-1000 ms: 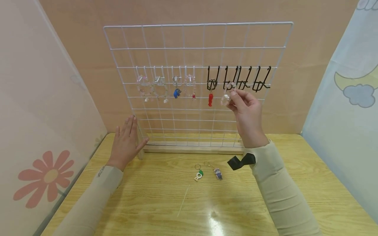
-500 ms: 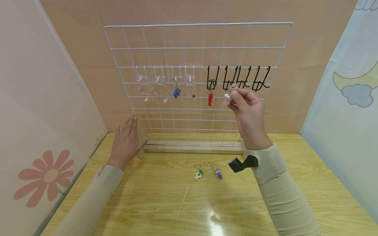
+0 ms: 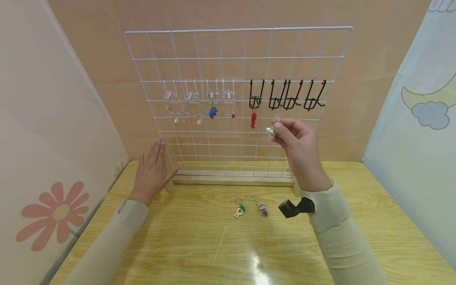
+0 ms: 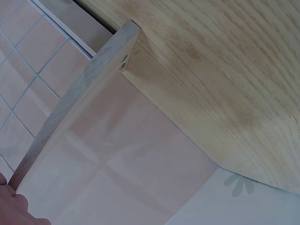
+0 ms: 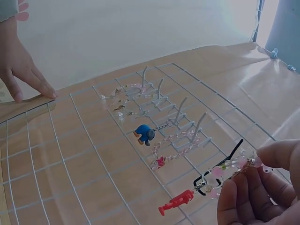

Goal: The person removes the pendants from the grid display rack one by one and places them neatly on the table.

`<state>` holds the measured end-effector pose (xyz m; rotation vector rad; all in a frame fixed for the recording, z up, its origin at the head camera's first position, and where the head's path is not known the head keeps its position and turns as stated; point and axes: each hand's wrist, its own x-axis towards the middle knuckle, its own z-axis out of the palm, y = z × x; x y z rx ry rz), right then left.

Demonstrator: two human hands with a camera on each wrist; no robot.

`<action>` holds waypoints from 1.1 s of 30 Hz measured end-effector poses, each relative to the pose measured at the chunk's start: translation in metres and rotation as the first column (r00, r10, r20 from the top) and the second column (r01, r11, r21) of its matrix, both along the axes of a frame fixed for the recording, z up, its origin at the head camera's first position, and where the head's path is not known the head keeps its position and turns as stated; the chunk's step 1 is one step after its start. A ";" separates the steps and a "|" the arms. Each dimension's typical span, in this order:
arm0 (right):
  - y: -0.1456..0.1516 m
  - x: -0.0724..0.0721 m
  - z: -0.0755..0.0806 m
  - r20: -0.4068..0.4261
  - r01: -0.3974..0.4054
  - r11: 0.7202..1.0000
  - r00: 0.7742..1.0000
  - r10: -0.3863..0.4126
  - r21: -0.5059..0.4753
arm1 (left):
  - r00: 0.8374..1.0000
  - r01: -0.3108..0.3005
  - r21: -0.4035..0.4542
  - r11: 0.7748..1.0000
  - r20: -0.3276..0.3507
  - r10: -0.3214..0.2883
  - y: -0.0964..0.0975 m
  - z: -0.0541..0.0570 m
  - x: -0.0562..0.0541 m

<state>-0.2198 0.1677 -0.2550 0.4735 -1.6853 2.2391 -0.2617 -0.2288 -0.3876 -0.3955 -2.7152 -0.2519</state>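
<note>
My right hand pinches a bracelet of clear and pink beads between thumb and fingers. It is held in front of the wire grid, below the black hooks, and part of it is hidden by the fingers. Straight fingers of my left hand rest against the wooden side post at the grid's left end. Left of the bracelet, a red keychain hangs from the leftmost black hook. White hooks farther left carry beaded bracelets and a blue keychain.
On the wooden table lie a green-and-white keychain and a keychain with a small purple-grey figure. The grid stands on a wooden base bar. Printed cloth walls enclose the sides.
My right hand has moved down and a little toward me with the bracelet, away from the black hooks. My left hand stays at the post.
</note>
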 end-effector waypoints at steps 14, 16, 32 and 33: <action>0.025 0.004 -0.037 0.220 -0.141 0.937 0.973 0.071 0.319 | 1.000 -0.011 -0.017 1.000 -0.003 0.011 0.001 -0.001 -0.001; 0.028 0.004 -0.045 0.241 -0.158 0.918 0.968 0.072 0.364 | 1.000 -0.014 -0.022 1.000 -0.008 0.013 0.001 -0.001 -0.001; 0.051 -0.003 -0.106 0.361 -0.289 0.813 0.927 0.104 0.505 | 1.000 -0.025 -0.026 0.999 -0.003 0.025 0.001 -0.001 -0.001; 0.053 -0.004 -0.109 0.360 -0.299 0.807 0.926 0.115 0.510 | 1.000 -0.025 -0.026 0.999 -0.004 0.025 0.002 -0.001 -0.001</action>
